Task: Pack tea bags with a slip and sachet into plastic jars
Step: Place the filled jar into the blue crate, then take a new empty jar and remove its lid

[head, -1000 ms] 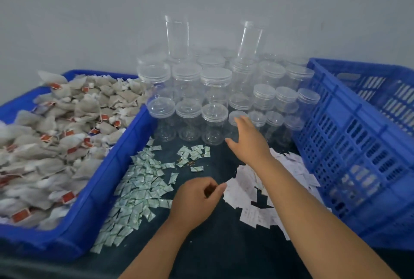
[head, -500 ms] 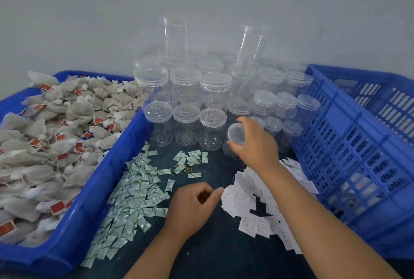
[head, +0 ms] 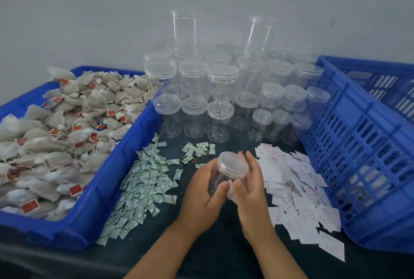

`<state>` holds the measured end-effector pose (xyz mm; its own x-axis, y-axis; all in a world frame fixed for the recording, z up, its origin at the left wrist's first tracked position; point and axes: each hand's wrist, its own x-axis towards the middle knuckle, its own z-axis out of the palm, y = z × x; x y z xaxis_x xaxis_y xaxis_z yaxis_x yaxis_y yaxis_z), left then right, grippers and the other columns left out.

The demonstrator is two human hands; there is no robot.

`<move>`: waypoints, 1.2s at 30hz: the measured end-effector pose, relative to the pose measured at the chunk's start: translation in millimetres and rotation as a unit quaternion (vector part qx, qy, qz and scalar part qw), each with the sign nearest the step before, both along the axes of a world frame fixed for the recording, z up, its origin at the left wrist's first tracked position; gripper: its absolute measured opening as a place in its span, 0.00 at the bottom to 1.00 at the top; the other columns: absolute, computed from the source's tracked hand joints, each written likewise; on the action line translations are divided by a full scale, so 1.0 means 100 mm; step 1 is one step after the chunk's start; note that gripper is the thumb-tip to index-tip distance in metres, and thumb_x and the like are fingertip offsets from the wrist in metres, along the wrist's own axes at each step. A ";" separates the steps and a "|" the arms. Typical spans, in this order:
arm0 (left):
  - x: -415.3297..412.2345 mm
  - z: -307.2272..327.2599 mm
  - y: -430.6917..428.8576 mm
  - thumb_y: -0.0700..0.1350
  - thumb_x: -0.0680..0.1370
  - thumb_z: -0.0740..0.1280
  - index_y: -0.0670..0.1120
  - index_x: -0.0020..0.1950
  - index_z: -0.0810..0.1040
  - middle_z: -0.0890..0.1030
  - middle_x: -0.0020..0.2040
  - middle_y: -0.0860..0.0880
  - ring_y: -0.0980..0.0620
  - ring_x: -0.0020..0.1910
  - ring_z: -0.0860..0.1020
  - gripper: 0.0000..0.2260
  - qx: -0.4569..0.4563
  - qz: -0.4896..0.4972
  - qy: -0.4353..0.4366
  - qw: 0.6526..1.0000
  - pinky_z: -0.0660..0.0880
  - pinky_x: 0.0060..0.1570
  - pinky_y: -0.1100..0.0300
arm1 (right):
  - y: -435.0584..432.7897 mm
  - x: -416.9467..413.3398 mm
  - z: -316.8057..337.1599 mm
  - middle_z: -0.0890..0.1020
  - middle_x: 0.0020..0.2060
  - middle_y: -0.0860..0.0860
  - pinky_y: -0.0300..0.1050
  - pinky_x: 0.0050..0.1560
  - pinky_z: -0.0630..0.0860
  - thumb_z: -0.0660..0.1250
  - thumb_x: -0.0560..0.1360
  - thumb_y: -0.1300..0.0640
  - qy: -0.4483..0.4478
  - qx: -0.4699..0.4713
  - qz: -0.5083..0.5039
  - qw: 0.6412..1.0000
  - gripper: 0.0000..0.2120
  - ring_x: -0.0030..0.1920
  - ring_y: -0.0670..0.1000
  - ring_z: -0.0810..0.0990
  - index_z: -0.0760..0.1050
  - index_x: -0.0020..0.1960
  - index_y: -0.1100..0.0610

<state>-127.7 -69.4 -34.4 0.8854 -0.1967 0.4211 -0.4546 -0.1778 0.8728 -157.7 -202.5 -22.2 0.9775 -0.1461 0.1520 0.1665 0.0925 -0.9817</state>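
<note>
A clear plastic jar [head: 230, 166] with its lid on is tilted above the dark table, held between both hands. My left hand [head: 201, 191] grips the jar's body from the left. My right hand [head: 248, 180] curls round its lid end from the right. Grey tea bags [head: 67, 135] with red tags fill the blue tray [head: 116, 180] at the left. Green-white sachets [head: 145, 180] lie scattered left of my hands. White paper slips [head: 298, 189] lie in a heap to the right.
Several empty lidded jars [head: 219, 108] stand stacked at the back against the grey wall, two tall ones on top. A blue slotted crate [head: 363, 144] stands at the right. A few loose crumbs lie among the far sachets.
My right hand took a jar from the front row and brought it toward me. My left hand, loosely curled before, rose to grip the jar's body.
</note>
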 end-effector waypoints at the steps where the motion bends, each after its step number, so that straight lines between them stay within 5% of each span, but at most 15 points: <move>1: -0.03 0.02 -0.03 0.59 0.83 0.63 0.52 0.76 0.70 0.78 0.70 0.54 0.48 0.70 0.76 0.23 -0.032 -0.009 0.024 0.999 0.75 0.67 0.45 | 0.01 -0.04 -0.05 0.80 0.72 0.41 0.43 0.66 0.80 0.76 0.71 0.36 0.010 -0.009 0.020 1.000 0.42 0.72 0.46 0.79 0.67 0.79 0.51; 4: -0.11 0.15 -0.01 0.59 0.80 0.66 0.61 0.75 0.67 0.69 0.75 0.55 0.51 0.77 0.67 0.23 -0.027 -0.035 0.065 0.997 0.70 0.73 0.51 | -0.01 -0.13 -0.16 0.85 0.65 0.46 0.40 0.62 0.80 0.76 0.66 0.24 0.029 -0.025 0.058 0.998 0.47 0.66 0.49 0.84 0.73 0.73 0.53; 8: -0.08 0.47 0.18 0.57 0.74 0.76 0.58 0.77 0.63 0.71 0.75 0.58 0.53 0.74 0.72 0.35 -0.020 -0.133 0.116 0.984 0.72 0.73 0.51 | -0.09 -0.16 -0.27 0.84 0.65 0.55 0.53 0.61 0.83 0.81 0.74 0.42 0.021 0.018 0.116 0.993 0.29 0.66 0.58 0.84 0.77 0.71 0.46; 10: -0.04 0.68 0.29 0.58 0.73 0.78 0.62 0.79 0.60 0.76 0.70 0.60 0.55 0.71 0.75 0.40 0.076 -0.140 0.065 0.985 0.73 0.68 0.61 | -0.09 -0.15 -0.32 0.83 0.65 0.57 0.61 0.62 0.80 0.81 0.75 0.50 0.001 -0.011 0.131 0.991 0.26 0.66 0.65 0.83 0.76 0.70 0.48; 13: 0.01 0.90 0.35 0.61 0.76 0.75 0.63 0.71 0.74 0.79 0.62 0.64 0.59 0.65 0.77 0.25 0.252 -0.129 -0.056 0.958 0.72 0.63 0.64 | -0.04 -0.15 -0.34 0.85 0.58 0.55 0.68 0.57 0.81 0.85 0.71 0.47 0.008 -0.041 0.113 0.993 0.27 0.59 0.68 0.84 0.77 0.64 0.48; 16: -0.01 0.98 0.31 0.67 0.78 0.64 0.59 0.58 0.80 0.80 0.55 0.62 0.62 0.56 0.76 0.17 0.356 -0.033 -0.132 0.925 0.71 0.54 0.66 | 0.00 -0.19 -0.33 0.86 0.51 0.46 0.53 0.49 0.83 0.85 0.68 0.40 -0.028 -0.138 0.054 0.989 0.23 0.50 0.52 0.86 0.78 0.57 0.38; 19: -0.05 0.94 0.20 0.72 0.79 0.44 0.55 0.47 0.78 0.81 0.42 0.56 0.58 0.43 0.78 0.29 0.405 0.091 -0.071 0.907 0.72 0.42 0.58 | 0.04 -0.18 -0.31 0.83 0.53 0.40 0.40 0.43 0.80 0.80 0.68 0.30 -0.054 -0.268 -0.085 0.958 0.28 0.49 0.47 0.83 0.75 0.61 0.38; 21: -0.04 0.89 0.23 0.74 0.78 0.39 0.52 0.39 0.72 0.78 0.34 0.53 0.54 0.36 0.77 0.33 0.411 0.156 -0.005 0.898 0.72 0.38 0.55 | 0.08 -0.18 -0.30 0.79 0.53 0.36 0.33 0.43 0.76 0.81 0.68 0.35 -0.094 -0.313 -0.175 0.929 0.29 0.48 0.42 0.80 0.73 0.64 0.37; 26: 0.20 0.70 0.40 0.70 0.82 0.49 0.49 0.47 0.85 0.87 0.42 0.51 0.53 0.42 0.86 0.33 0.124 0.126 0.212 0.961 0.85 0.47 0.47 | 0.00 -0.18 -0.27 0.82 0.59 0.39 0.40 0.57 0.78 0.79 0.65 0.34 -0.045 -0.145 -0.176 0.973 0.30 0.61 0.46 0.82 0.72 0.63 0.31; 29: 0.29 0.41 0.33 0.66 0.85 0.49 0.48 0.45 0.87 0.87 0.41 0.49 0.49 0.45 0.86 0.33 0.206 0.166 0.219 0.939 0.81 0.55 0.49 | -0.07 -0.17 -0.28 0.82 0.60 0.42 0.43 0.58 0.78 0.77 0.65 0.32 -0.017 -0.132 -0.168 0.977 0.28 0.61 0.45 0.82 0.73 0.62 0.31; 32: 0.34 0.19 0.18 0.68 0.84 0.52 0.47 0.35 0.81 0.83 0.34 0.50 0.47 0.40 0.83 0.33 0.292 0.163 0.213 0.918 0.78 0.45 0.54 | -0.08 -0.15 -0.31 0.83 0.58 0.42 0.50 0.60 0.80 0.77 0.66 0.32 0.009 -0.131 -0.156 0.979 0.27 0.60 0.46 0.83 0.75 0.61 0.35; 34: 0.38 0.15 0.12 0.69 0.82 0.57 0.49 0.33 0.77 0.79 0.32 0.52 0.48 0.39 0.81 0.30 0.338 0.197 0.156 0.907 0.75 0.38 0.55 | -0.09 -0.14 -0.32 0.83 0.59 0.43 0.53 0.62 0.80 0.77 0.66 0.33 0.014 -0.135 -0.145 0.980 0.28 0.60 0.47 0.83 0.76 0.63 0.40; 36: 0.44 0.19 0.10 0.69 0.80 0.63 0.54 0.40 0.82 0.80 0.40 0.54 0.50 0.48 0.79 0.22 0.393 0.237 0.059 0.886 0.76 0.42 0.55 | -0.08 -0.15 -0.32 0.83 0.59 0.44 0.53 0.61 0.81 0.78 0.66 0.33 0.015 -0.146 -0.139 0.979 0.29 0.60 0.47 0.83 0.76 0.62 0.41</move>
<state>-83.9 -59.1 -15.5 0.9757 0.0171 0.2183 -0.0805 -0.8992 0.4301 -172.7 -210.3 -53.8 0.9113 -0.3610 0.1979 0.1152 -0.2379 -0.9644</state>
